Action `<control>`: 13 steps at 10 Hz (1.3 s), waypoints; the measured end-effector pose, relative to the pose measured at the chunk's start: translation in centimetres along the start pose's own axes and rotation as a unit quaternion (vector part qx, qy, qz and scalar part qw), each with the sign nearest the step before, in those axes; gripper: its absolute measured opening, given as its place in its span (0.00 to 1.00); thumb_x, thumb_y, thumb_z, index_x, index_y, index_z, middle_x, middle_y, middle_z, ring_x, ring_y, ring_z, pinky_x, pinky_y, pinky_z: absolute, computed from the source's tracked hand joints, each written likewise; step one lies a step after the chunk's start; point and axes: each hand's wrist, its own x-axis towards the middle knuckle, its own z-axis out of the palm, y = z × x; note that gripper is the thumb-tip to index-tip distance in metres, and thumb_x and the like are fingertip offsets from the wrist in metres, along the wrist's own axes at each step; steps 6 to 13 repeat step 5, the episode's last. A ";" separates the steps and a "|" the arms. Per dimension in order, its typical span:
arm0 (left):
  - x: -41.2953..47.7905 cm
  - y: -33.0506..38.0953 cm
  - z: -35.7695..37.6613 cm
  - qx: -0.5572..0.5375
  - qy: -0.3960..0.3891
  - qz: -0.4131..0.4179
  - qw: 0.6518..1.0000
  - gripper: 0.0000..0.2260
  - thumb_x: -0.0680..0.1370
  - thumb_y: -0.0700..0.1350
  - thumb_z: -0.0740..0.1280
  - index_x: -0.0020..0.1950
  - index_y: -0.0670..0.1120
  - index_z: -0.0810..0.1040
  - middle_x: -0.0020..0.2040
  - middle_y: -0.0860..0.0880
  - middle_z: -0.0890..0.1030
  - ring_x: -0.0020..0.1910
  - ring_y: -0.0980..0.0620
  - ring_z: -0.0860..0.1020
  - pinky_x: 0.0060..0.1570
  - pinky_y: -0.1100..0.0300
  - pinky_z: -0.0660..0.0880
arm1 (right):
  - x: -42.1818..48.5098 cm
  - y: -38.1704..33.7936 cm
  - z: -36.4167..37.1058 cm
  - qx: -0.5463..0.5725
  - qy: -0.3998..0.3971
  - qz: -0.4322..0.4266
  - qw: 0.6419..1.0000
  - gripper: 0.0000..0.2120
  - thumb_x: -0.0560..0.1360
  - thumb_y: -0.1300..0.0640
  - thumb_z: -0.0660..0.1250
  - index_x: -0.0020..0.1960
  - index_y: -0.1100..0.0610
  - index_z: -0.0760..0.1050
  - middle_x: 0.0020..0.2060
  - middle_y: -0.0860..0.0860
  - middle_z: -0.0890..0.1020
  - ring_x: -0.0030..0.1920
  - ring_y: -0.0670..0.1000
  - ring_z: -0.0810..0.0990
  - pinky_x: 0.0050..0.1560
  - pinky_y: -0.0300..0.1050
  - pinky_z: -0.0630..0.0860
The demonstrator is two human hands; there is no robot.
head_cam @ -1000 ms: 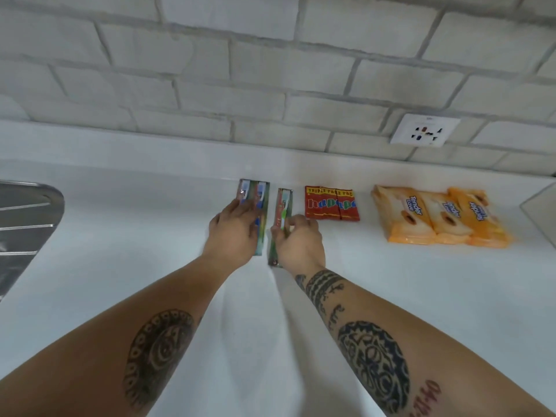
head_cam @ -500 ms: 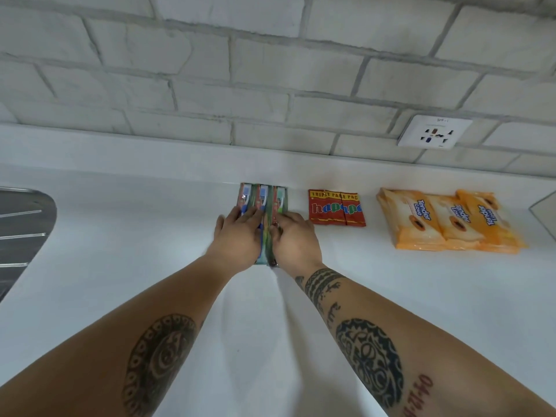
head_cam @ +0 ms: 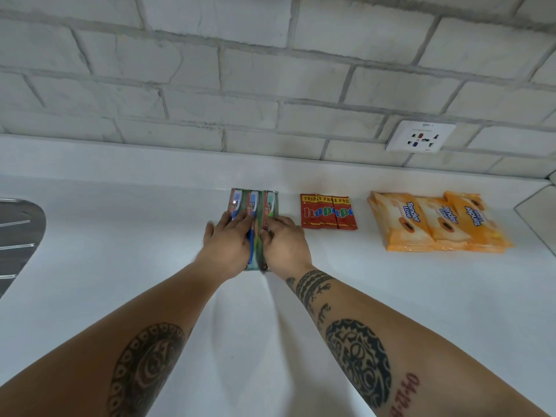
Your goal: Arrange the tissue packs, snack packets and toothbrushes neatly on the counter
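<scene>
Head view, left hand [head_cam: 228, 239] resting on, right hand [head_cam: 286, 242] holding, three packaged toothbrushes [head_cam: 254, 203]

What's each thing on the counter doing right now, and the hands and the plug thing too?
toothbrush packs: three, flat on the counter, side by side, under both hands.
left hand: fingers straight, resting on the left two packs.
right hand: on the rightmost pack; grip unclear.
snack packets: flat, side by side, untouched.
tissue packs: three, flat, side by side, untouched.
wall socket: nothing plugged in.
</scene>
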 end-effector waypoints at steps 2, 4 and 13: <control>0.1 0.8 -0.8 0.004 -0.007 -0.018 1.000 0.24 0.85 0.47 0.54 0.82 0.54 0.60 0.83 0.52 0.61 0.79 0.44 0.59 0.71 0.40 0.62 | -0.9 0.0 -1.4 0.093 0.021 0.010 0.995 0.15 0.82 0.51 0.61 0.65 0.52 0.79 0.61 0.52 0.78 0.59 0.52 0.77 0.62 0.44 0.75; -0.7 3.9 -2.4 -0.016 -0.012 -0.019 1.000 0.23 0.86 0.51 0.50 0.83 0.54 0.58 0.84 0.51 0.56 0.83 0.44 0.51 0.78 0.36 0.53 | -4.6 2.0 -4.2 0.075 -0.019 0.021 0.997 0.18 0.82 0.54 0.62 0.70 0.58 0.75 0.70 0.52 0.73 0.67 0.52 0.73 0.65 0.36 0.62; -1.1 6.4 -2.9 0.019 0.008 0.003 1.000 0.22 0.86 0.49 0.53 0.81 0.51 0.63 0.83 0.48 0.61 0.82 0.43 0.55 0.78 0.39 0.54 | -7.2 3.9 -5.5 0.078 -0.025 0.039 0.996 0.18 0.82 0.52 0.63 0.69 0.57 0.76 0.68 0.51 0.74 0.63 0.52 0.77 0.65 0.35 0.65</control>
